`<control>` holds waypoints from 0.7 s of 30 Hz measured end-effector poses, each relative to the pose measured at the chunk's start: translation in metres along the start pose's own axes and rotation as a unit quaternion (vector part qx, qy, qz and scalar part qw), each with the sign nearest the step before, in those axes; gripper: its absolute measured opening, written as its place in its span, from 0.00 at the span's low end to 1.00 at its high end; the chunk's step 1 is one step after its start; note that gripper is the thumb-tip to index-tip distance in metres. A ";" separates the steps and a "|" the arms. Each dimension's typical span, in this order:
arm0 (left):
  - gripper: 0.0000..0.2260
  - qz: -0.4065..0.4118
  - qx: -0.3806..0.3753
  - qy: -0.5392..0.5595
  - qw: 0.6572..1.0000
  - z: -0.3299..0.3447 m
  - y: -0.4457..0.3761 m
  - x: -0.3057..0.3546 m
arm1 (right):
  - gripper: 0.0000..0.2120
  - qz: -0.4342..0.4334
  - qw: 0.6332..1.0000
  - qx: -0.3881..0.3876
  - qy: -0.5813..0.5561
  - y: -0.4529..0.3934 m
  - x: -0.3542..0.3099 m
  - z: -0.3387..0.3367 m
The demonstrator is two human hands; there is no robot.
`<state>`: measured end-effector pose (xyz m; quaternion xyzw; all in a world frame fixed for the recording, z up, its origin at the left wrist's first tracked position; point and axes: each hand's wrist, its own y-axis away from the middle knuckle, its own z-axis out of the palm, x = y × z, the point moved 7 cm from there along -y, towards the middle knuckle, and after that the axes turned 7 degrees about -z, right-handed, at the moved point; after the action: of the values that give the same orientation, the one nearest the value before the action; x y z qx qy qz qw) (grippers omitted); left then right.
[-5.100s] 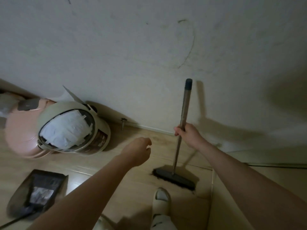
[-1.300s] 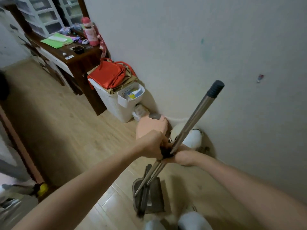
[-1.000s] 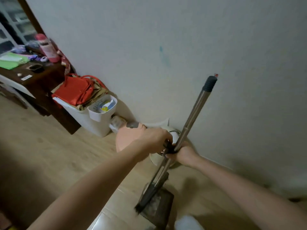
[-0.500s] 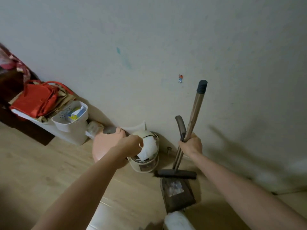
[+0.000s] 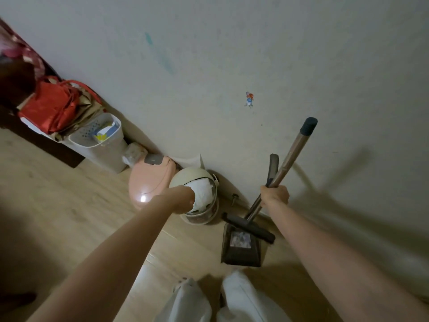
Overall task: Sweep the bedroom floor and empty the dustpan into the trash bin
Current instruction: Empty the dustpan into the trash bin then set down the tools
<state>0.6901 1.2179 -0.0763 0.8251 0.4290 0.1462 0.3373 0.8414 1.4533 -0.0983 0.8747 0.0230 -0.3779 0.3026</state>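
The right hand point(image 5: 275, 195) now grips both handles together, the broom point(image 5: 284, 168) pole and the dark dustpan point(image 5: 240, 246) handle beside it, and holds them upright close to the wall. A second ago both hands were bunched on those handles with the pan carried off the floor; now the left hand point(image 5: 183, 201) has let go and reached across to the bin point(image 5: 199, 198), where it sits at the rim over the white liner. Its fingers are turned away from me, so I cannot tell whether it is gripping the rim or just resting there.

The pan stands on the floor just right of the bin, mouth towards the person's feet, with the broom head lying across its back edge. A pale clump of sweepings shows inside it. The pink lid point(image 5: 151, 182) lies to the bin's left, so the bin is open and ready.

To my eye the sweeping is done and the emptying is not. The freed left hand looks set to steady or tilt the bin, and the pan, still loaded, would need lifting over that rim without spilling.
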 end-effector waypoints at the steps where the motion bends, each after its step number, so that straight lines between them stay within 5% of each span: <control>1: 0.13 0.004 0.002 -0.003 1.000 -0.002 -0.001 0.004 | 0.18 0.003 1.000 -0.012 -0.006 -0.004 0.000 0.004; 13: 0.14 0.007 -0.018 -0.026 0.999 0.011 -0.019 -0.005 | 0.19 0.007 0.978 -0.190 0.079 -0.028 -0.029 0.016; 21: 0.11 0.031 0.021 -0.029 0.999 -0.012 -0.014 -0.023 | 0.18 -0.033 0.962 -0.220 0.160 0.001 -0.042 -0.005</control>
<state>0.6616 1.2103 -0.0762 0.8490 0.3963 0.1237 0.3271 0.8149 1.4631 -0.0664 0.8344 0.1824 -0.2280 0.4674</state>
